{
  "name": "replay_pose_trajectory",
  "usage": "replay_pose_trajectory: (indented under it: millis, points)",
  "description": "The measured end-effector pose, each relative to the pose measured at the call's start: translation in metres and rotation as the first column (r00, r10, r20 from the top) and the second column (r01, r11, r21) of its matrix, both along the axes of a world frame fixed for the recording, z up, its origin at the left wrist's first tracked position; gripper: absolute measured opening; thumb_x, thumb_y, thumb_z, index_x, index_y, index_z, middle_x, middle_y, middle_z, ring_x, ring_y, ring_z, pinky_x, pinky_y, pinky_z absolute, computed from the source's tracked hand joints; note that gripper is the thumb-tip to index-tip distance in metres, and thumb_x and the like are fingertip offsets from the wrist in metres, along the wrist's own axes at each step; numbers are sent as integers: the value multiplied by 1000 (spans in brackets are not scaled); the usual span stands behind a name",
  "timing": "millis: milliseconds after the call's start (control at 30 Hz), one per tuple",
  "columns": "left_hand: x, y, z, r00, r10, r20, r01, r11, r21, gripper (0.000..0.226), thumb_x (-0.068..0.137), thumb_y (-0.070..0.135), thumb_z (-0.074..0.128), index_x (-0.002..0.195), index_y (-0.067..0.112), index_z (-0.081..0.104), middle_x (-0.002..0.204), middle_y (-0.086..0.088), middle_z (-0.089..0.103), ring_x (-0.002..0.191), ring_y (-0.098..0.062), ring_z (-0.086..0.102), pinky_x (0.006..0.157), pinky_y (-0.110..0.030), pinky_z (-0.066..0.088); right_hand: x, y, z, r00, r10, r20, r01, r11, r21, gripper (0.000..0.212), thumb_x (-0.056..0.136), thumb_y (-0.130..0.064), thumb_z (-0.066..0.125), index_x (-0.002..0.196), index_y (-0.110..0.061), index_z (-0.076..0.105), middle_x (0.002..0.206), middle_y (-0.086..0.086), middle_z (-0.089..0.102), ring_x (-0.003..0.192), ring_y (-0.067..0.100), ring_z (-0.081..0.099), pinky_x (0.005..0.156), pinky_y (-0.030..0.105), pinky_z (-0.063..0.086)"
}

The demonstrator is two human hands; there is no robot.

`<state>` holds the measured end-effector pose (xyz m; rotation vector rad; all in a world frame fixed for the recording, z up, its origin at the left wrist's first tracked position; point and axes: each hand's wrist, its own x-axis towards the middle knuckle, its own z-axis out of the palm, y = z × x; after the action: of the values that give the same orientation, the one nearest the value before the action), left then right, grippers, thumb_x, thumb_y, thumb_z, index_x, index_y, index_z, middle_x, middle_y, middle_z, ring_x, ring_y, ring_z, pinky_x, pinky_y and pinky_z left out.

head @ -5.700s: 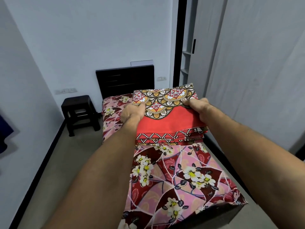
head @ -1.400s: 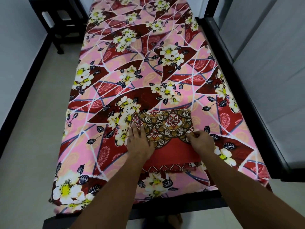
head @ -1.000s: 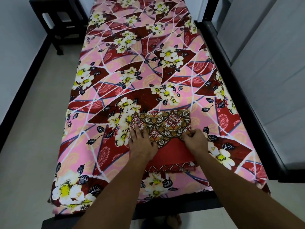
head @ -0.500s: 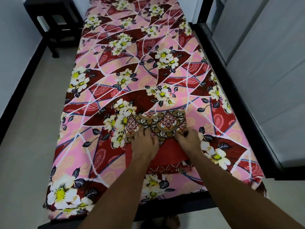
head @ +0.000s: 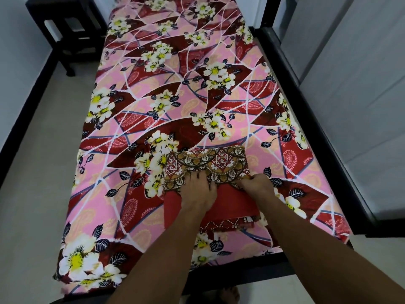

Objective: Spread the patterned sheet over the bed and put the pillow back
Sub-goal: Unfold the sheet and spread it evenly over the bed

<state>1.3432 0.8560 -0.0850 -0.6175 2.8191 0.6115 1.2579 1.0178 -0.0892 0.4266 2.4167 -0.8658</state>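
The folded patterned sheet (head: 206, 165), red with brown and gold scalloped motifs, lies on the bed (head: 175, 95) near its foot, on the pink floral cover. My left hand (head: 198, 193) rests flat on the fold, fingers spread and pressing down. My right hand (head: 256, 185) pinches the sheet's top layer at the right side of the fold. No pillow is in view.
A black bed frame (head: 306, 128) runs along the right side, close to grey wardrobe doors (head: 361, 73). A black stool (head: 70, 29) stands on the floor at the far left. Pale floor (head: 37, 172) lies left of the bed, and my foot (head: 228, 295) shows below the footboard.
The folded sheet went from held up in the air to lying on the bed. Over the last second both hands have crept toward the middle of the fold, the right one gathering the top layer.
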Motion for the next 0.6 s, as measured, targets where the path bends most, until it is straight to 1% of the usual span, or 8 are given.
replay_pose_trajectory:
  millis: [100,167,233,300,367,467,533,600]
  points:
    - [-7,-3,5,997,60,-48,-60,998,12,49,101,48,36,130,13,55,126,-11,59,116,-29,54,96,-47,48,6,-10,20,997,67,-42,-65,997,44,57,61,-57,63,101,-16,66,99,6,69,89,29,66,77,38,57]
    - [-13,-4,12,987,132,-88,-122,986,114,51,100,55,33,118,14,60,113,-9,65,106,-29,60,89,-44,51,16,-21,33,991,118,-70,-114,992,55,59,74,-58,63,115,-16,56,104,6,66,96,31,65,77,35,52]
    - [-20,-7,26,979,189,-77,-167,960,225,57,99,64,32,110,16,61,104,-7,68,98,-29,64,84,-39,51,28,-35,45,972,173,-156,-160,983,95,59,80,-59,60,123,-20,51,105,6,67,99,33,66,77,35,49]
    - [-25,-13,45,971,234,-58,-207,931,299,67,92,75,32,116,21,63,107,-4,69,100,-27,64,88,-39,51,40,-52,58,940,234,-249,-217,972,95,55,82,-60,56,123,-24,48,99,3,67,94,32,66,77,37,49]
    - [-26,-25,62,956,290,-47,-255,898,358,79,81,88,33,117,25,65,108,-1,70,101,-25,64,93,-40,51,51,-71,72,904,301,-303,-304,952,37,52,82,-55,57,123,-24,45,92,0,62,86,30,63,75,37,51]
    - [-21,-54,90,942,334,21,-305,835,458,75,70,92,46,97,25,66,95,2,69,93,-21,64,88,-38,51,63,-100,91,835,370,-407,-405,914,1,58,79,-47,58,126,-20,40,88,1,66,80,30,68,71,44,58]
    - [-18,-75,110,932,353,78,-332,752,569,68,66,86,62,82,20,65,84,0,68,84,-21,66,82,-38,54,72,-120,103,806,382,-452,-443,896,-33,59,80,-41,61,129,-18,39,92,2,68,81,29,69,69,46,60]
    - [-13,-97,130,908,398,129,-380,656,652,60,66,74,75,83,17,67,88,-6,71,83,-22,68,79,-36,57,83,-143,117,794,363,-487,-463,881,-97,59,81,-37,64,131,-19,40,100,3,68,86,27,69,71,44,60]
